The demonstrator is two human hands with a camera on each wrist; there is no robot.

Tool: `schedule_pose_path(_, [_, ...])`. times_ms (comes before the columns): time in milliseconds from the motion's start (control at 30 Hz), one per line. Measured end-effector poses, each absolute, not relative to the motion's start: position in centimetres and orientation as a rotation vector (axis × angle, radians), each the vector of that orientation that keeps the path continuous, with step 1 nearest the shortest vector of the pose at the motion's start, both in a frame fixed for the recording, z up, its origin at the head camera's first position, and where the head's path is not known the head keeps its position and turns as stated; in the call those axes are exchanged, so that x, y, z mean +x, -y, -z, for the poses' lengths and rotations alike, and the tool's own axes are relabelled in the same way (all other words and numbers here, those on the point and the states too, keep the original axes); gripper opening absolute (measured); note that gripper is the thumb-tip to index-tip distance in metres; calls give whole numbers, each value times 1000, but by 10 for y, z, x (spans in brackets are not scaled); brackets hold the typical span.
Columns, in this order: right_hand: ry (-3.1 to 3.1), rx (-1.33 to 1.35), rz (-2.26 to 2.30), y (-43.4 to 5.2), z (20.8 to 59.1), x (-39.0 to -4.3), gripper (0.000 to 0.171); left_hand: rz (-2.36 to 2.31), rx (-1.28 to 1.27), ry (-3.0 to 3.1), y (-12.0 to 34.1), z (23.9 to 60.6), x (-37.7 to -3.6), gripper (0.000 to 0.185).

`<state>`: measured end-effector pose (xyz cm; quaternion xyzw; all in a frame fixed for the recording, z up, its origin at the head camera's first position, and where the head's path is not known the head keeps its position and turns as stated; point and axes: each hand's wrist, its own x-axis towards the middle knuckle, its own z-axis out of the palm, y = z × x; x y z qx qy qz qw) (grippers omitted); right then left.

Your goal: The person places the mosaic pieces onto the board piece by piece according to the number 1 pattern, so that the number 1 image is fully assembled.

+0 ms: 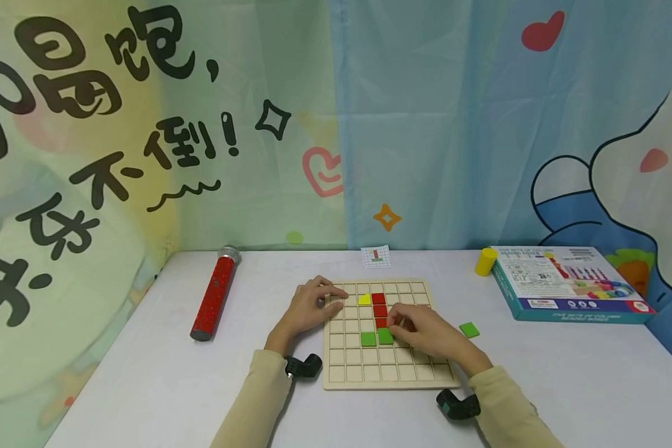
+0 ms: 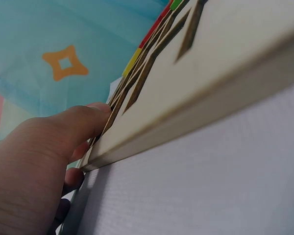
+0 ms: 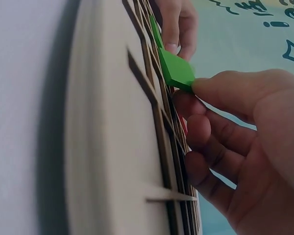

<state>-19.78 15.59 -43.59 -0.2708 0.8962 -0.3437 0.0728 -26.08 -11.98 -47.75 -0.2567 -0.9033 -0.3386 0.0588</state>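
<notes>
A wooden grid board (image 1: 354,373) lies flat in the middle of the table. My right hand (image 1: 422,326) pinches a green square tile (image 3: 175,67) between thumb and finger, tilted against the board's grid. Left of it, another green tile (image 1: 368,339) sits in a cell. Three red tiles (image 1: 379,310) run in a column above the held tile, partly behind my right fingers. A yellow piece (image 1: 364,300) lies beside the top red one. My left hand (image 1: 310,305) rests on the board's left edge, its thumb (image 2: 90,117) touching the top surface.
One loose green tile (image 1: 470,330) lies right of the board. A small printed grid card (image 1: 376,257) is behind it. At the back right are a yellow cylinder (image 1: 485,262) and a flat game box (image 1: 571,283). A red microphone (image 1: 215,295) lies at left.
</notes>
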Motion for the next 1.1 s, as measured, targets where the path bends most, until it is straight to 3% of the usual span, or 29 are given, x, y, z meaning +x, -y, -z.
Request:
schedule_pose_path(500, [-2682, -850, 1002, -160, 437, -196, 7, 1018, -775, 2730, 121, 482, -260, 20])
schedule_pose_path(1100, [-2678, -553, 927, -242, 418, -208, 13, 1009, -766, 2720, 118, 480, -262, 20])
